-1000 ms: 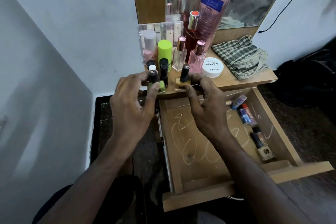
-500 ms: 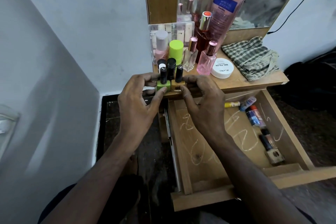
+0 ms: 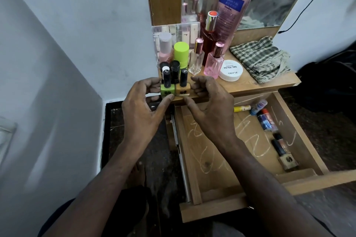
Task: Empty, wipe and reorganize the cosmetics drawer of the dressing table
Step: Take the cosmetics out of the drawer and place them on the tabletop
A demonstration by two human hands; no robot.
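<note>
Head view. Risk, as a judgement: green nail polish bottle (image 3: pixel 168 90) and tan nail polish bottle (image 3: pixel 183 89) parked right at front lip of worktop (image 3: pixel 256 84), directly above open drawer (image 3: pixel 227 152); clumsy release or knuckle bump likely to tip them over the edge into drawer or onto floor. Tall black caps, narrow bases, so top-heavy. Crowded row just behind fingers: black-capped bottles (image 3: pixel 175 70), lime-capped bottle (image 3: pixel 181 52), clear perfume bottle (image 3: pixel 196 56), pink perfume bottle (image 3: pixel 214 61); pushing further back could start domino fall.

Left hand (image 3: pixel 143 109): thumb and fingers narrowed around green bottle, touching its left side and lower front. Right hand (image 3: pixel 210 109): thumb under front of tan bottle, fingers curled at its right side; firm pinch or mere touch, cannot tell. Two bottles touching each other, between the hands.

Drawer below and right of right hand, mostly bare, chalk scribbles on floor. Leftover small bottles (image 3: pixel 266 121) and square-based nail polish (image 3: pixel 287 160) along far-right wall, well apart from both hands. Emptying not yet finished. White nail polish remover tub (image 3: pixel 230 70) and checked cloth (image 3: pixel 260 59) beyond right hand, untouched.
</note>
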